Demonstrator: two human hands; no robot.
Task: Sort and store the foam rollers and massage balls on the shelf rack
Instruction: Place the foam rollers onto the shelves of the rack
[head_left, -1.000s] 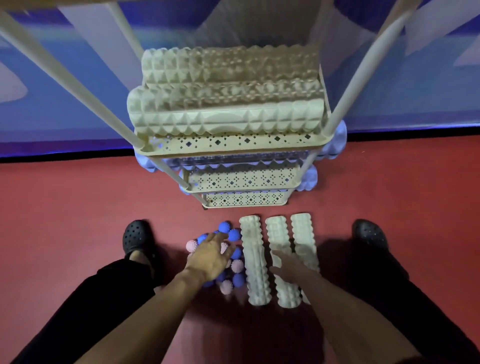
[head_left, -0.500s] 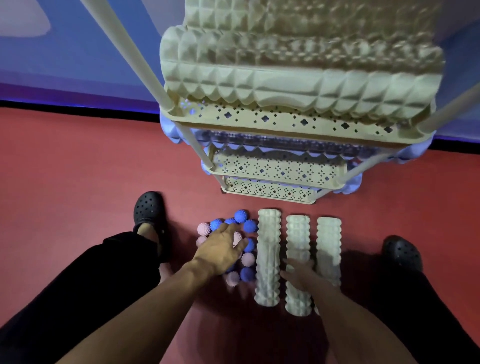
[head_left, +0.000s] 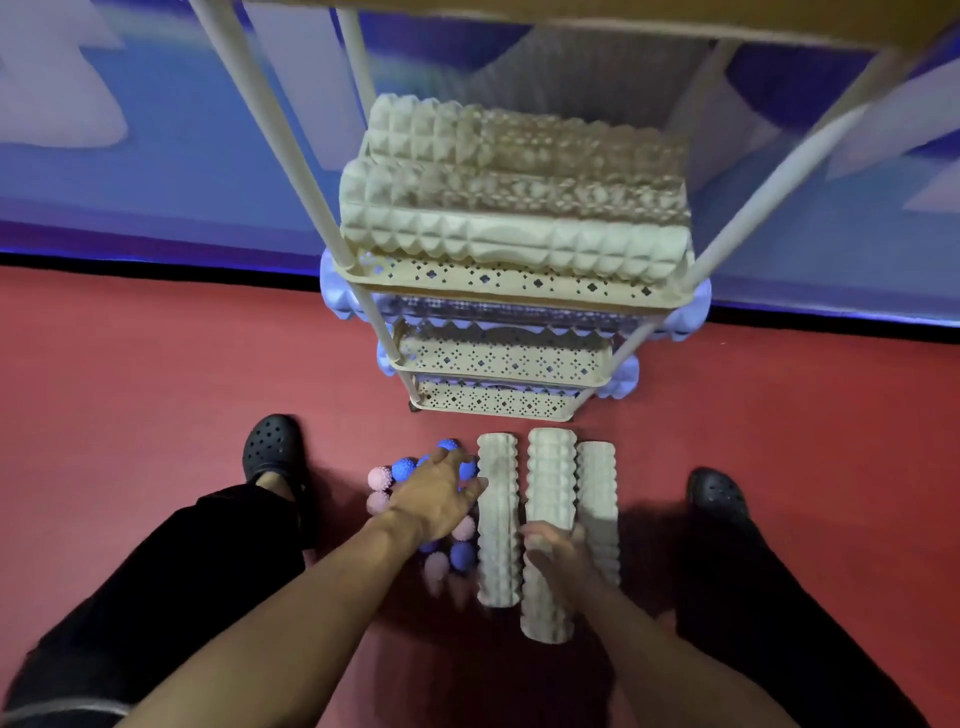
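while the right hand (head_left: 553, 548) clamps the middle cream ridged foam roller (head_left: 549, 530) just in front of the cream perforated shelf rack (head_left: 498, 358) and the left hand (head_left: 436, 499) lies spread over the blue and pink spiky massage balls (head_left: 402, 470), a careless lift could scatter them.

The shelf rack (head_left: 511, 291) is stood on the floor (head_left: 156, 374) against the wall. Three foam rollers (head_left: 514, 249) are laid across its upper shelf, with more seemingly lodged on the shelves below. Before it, three rollers (head_left: 498, 519) are laid side by side, and the massage balls (head_left: 402, 470) are clustered just to their left.
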